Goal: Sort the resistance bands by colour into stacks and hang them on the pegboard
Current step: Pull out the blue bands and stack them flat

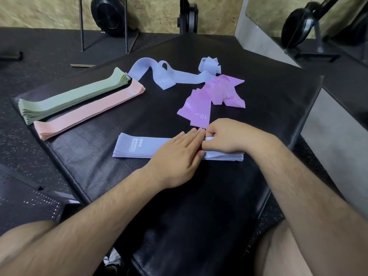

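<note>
A stack of lavender-blue bands (139,147) lies flat on the black mat (111,176) in front of me. My left hand (177,156) rests flat on its middle, fingers together. My right hand (225,136) pinches the top band's edge near the stack's right end. At the left lie a green stack (73,96) and a pink-peach stack (89,111), side by side. Loose lavender-blue bands (169,74) sprawl at the back, one bunched up (210,65). Several purple bands (215,96) marked 10 LB lie in a loose heap at the right. No pegboard shows.
The mat lies on a dark speckled gym floor (23,72). Black weight plates (108,14) and metal rack legs (81,24) stand against the board wall behind. A mirror (318,20) lines the right side. My bare knees frame the bottom of the view.
</note>
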